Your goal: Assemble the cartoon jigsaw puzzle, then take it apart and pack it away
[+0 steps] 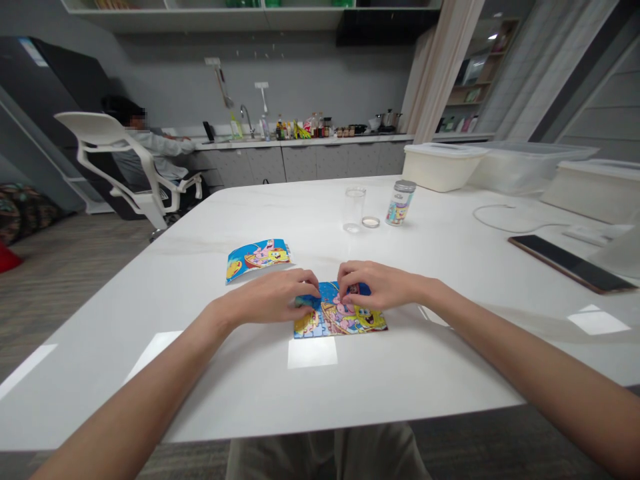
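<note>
Looking down at a white table (430, 393), we see 3 plastic tubs (443, 167) along its far right side and a phone (570, 264) near its right edge. A seated person (145, 147) is well off to the left, apart from us. A jar (401, 203) and a glass (355, 208) stand beyond our work. Before us lies a jigsaw puzzle (340, 319), its lower part joined and its top edge unfinished. A picture card (258, 259) lies just beside it, up and left. Our left hand (267, 298) and right hand (373, 285) are close together, not touching, on that top edge. Whether they pinch the blue pieces (307, 301), we cannot tell.
</note>
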Available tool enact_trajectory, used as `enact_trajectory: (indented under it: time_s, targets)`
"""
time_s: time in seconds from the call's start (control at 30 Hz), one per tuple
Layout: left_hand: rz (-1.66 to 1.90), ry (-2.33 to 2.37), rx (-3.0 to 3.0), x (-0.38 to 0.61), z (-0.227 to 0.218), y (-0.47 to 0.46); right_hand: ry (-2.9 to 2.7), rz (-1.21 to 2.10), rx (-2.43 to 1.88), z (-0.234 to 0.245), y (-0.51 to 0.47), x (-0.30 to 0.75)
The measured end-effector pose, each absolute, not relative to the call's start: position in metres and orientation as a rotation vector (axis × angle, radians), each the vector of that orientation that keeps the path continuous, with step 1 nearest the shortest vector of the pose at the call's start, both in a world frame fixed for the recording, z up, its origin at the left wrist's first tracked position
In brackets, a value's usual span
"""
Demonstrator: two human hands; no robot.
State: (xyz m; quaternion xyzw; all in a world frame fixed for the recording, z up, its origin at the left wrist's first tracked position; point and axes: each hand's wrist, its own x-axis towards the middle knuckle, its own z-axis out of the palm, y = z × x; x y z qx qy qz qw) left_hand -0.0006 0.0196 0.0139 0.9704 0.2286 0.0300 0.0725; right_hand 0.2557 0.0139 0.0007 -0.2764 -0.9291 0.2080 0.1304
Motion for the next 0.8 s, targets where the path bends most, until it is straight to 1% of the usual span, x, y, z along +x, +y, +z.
enact_trajectory:
  time_s: [0.17,0.3,0.4,0.7,0.8]
  targets:
    - [0.081,0.612,2.882,0.005,0.012,0.014,-2.545,0.509,-0.849,-0.003,0.016,0.254]
    - [0.061,0.644,2.862,0.013,-0.001,0.01,-2.233,0.475,-1.1,-0.003,0.022,0.253]
    - [0.015,0.591,2.877,0.017,-0.008,0.009,-2.106,0.454,-1.234,-0.004,0.026,0.254]
    - [0.115,0.586,2.981,0.019,-0.002,0.005,-2.195,0.31,-1.36,-0.009,0.027,0.254]
    - [0.22,0.769,3.02,0.015,-0.002,0.015,-2.207,0.275,-1.372,-0.01,0.027,0.254]
